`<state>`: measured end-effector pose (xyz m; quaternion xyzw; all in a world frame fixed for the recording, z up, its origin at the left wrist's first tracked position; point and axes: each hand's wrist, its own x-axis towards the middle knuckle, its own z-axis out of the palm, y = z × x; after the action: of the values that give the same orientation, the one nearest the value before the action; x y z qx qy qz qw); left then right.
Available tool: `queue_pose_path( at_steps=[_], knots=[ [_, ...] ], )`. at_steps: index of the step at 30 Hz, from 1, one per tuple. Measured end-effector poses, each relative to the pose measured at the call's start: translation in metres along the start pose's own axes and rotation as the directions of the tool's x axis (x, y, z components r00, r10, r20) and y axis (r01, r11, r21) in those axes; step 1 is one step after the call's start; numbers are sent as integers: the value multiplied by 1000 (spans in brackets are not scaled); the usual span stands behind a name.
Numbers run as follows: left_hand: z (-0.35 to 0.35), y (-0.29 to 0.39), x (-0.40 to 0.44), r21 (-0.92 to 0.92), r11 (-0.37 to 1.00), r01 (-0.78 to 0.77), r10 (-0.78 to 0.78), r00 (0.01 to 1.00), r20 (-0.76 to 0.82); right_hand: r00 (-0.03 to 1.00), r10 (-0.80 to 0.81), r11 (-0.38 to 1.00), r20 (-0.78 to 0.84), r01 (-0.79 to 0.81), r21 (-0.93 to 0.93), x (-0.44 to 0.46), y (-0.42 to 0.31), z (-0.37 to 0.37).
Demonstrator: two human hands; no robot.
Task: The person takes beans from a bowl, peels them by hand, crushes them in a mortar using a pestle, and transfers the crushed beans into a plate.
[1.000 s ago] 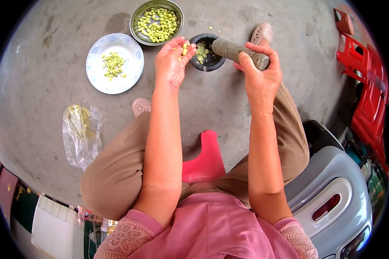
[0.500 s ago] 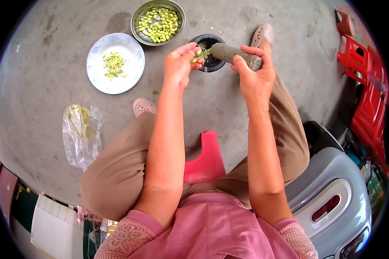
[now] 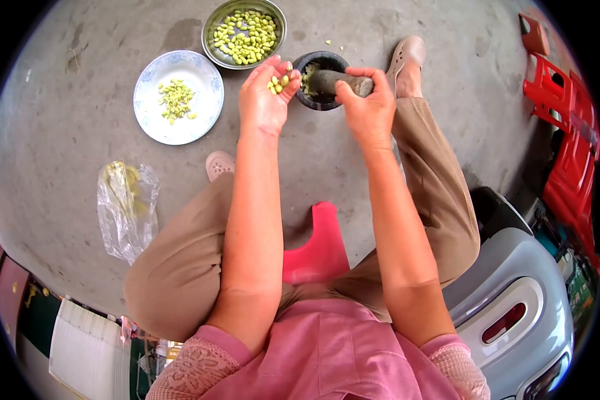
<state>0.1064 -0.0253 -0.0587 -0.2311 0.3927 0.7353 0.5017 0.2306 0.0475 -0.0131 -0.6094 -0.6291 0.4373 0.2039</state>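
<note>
Palm up, my left hand [image 3: 265, 97] cups several green beans [image 3: 278, 85] beside the left rim of a dark stone mortar [image 3: 340, 61]. My right hand [image 3: 369, 107] is wrapped round a grey stone pestle [image 3: 340, 83], whose lower end is inside the mortar. Crushed green pieces [image 3: 308, 79] show at the mortar's left side. A metal bowl [image 3: 209, 41] of green beans stands just beyond my left hand. Left of it, a white and blue plate [image 3: 149, 123] holds small green pieces [image 3: 176, 100].
A clear plastic bag [image 3: 128, 213] lies on the floor at the left. Between my legs is a pink-red stool [image 3: 320, 250]. A grey plastic stool [image 3: 513, 293] stands at the lower right, and red plastic stools [image 3: 570, 160] lie at the far right.
My right hand has moved left with the pestle, whose end is now inside the mortar. My left hand reached toward the mortar, then drew back left, palm up with beans.
</note>
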Motion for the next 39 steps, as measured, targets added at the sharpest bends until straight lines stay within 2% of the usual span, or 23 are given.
queue_pose_path(
  at_steps=[3, 6, 8, 9, 10, 12, 13, 15, 16, 18, 19, 26, 29, 31, 32, 34, 36, 38, 39],
  knots=[
    [4, 3, -1, -94, 996, -3, 3, 1000, 2, 999, -49, 997, -12, 50, 66, 0, -20, -20],
    [7, 4, -5, -73, 997, -24, 23, 1000, -9, 997, -69, 990, -45, 74, 123, -4, -27, -25],
    [7, 2, -4, -65, 998, -22, 22, 1000, 3, 994, -107, 992, 5, 106, 71, -2, -9, -14],
    [7, 2, -4, -57, 998, -19, 20, 1000, 9, 998, -19, 1000, 63, 17, 25, -4, -5, -4],
    [6, 3, -4, -55, 998, -21, 21, 1000, 8, 981, -192, 971, -3, 189, -145, -8, -1, 8],
    [7, 3, -5, 35, 999, -33, 32, 999, 20, 1000, 7, 995, 30, -4, -96, 0, 1, 8],
    [8, 3, -6, 37, 999, -31, 30, 999, 19, 1000, 10, 995, 30, -7, -95, 0, 2, 5],
    [13, 2, -7, 129, 992, -8, 3, 999, 40, 993, -117, 992, -32, 116, -56, 2, 0, -6],
    [15, 2, -7, 126, 992, -9, 4, 999, 40, 992, -119, 991, -30, 117, -57, 3, -4, -12],
    [16, 1, -10, 188, 981, -40, 27, 997, 71, 998, -39, 990, -42, 45, 134, -4, -17, -28],
    [16, 0, -10, 191, 981, -46, 27, 994, 101, 999, -36, 988, -37, 42, 151, -7, -26, -32],
    [19, 1, -11, 199, 976, -85, 67, 993, 96, 997, -69, 984, -44, 75, 162, -16, -46, -42],
    [17, 2, -10, 140, 985, -100, 98, 995, 22, 995, -94, 983, -43, 99, 153, -19, -45, -35],
    [10, 3, -5, 106, 990, -89, 87, 996, 21, 988, -151, 984, -35, 154, 92, -17, -29, -20],
    [6, 2, -4, 71, 995, -77, 75, 997, 25, 975, -219, 976, -23, 219, -19, -13, -18, -10],
    [1, -2, -2, 94, 992, -89, 86, 995, 41, 971, -235, 959, -32, 227, -168, -10, -1, 13],
    [0, -1, -1, 117, 988, -104, 97, 994, 59, 966, -260, 956, -3, 256, -146, -5, -5, 10],
    [4, -2, -4, 140, 987, -84, 75, 995, 62, 991, -134, 984, 10, 135, -117, -9, -17, -4],
    [6, -2, -5, 128, 987, -96, 86, 993, 79, 991, -135, 991, -7, 135, -17, -9, -19, -9]
  ],
)
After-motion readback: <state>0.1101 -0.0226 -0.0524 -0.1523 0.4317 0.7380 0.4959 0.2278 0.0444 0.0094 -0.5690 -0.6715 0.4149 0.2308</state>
